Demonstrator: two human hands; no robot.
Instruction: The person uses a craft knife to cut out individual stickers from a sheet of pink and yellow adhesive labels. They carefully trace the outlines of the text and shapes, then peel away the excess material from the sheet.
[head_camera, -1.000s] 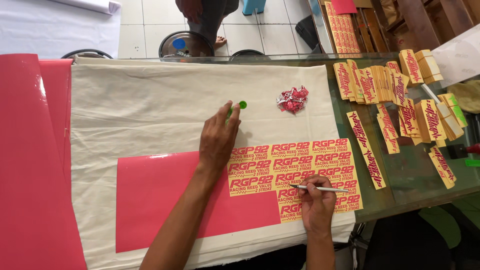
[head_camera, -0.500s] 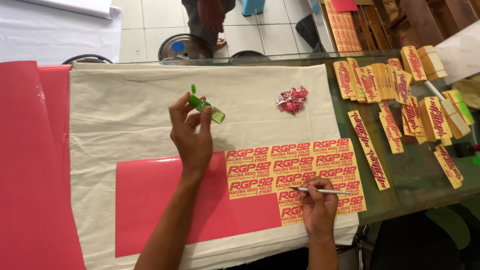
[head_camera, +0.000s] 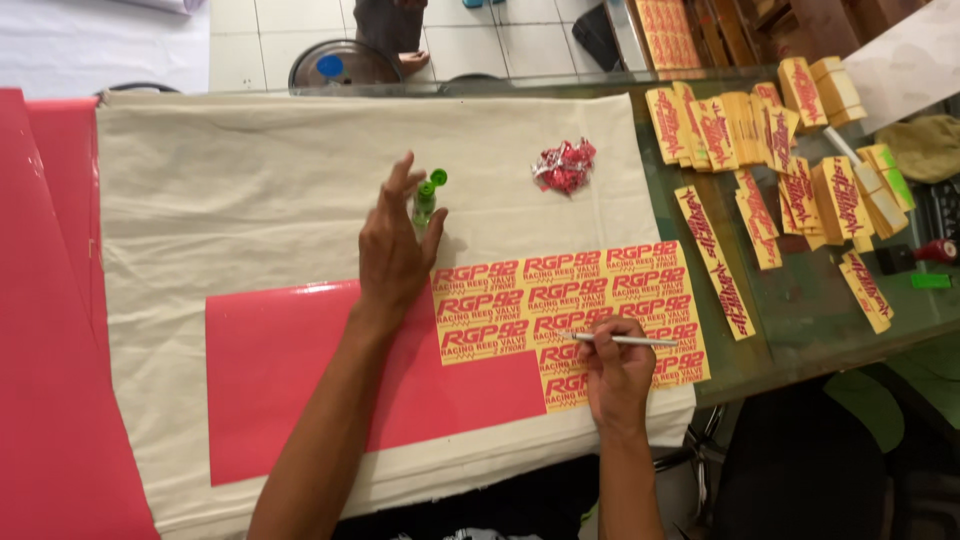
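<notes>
Left hand pinches a small green bottle upright on the cloth; right hand grips a knife over the half-weeded sticker sheet, pink vinyl remaining

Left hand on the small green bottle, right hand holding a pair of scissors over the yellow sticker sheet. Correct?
Not scissors. In the head view the right hand holds a thin silver pen-like tool over the yellow sticker sheet. The left hand is on the small green bottle, as you said.
</notes>
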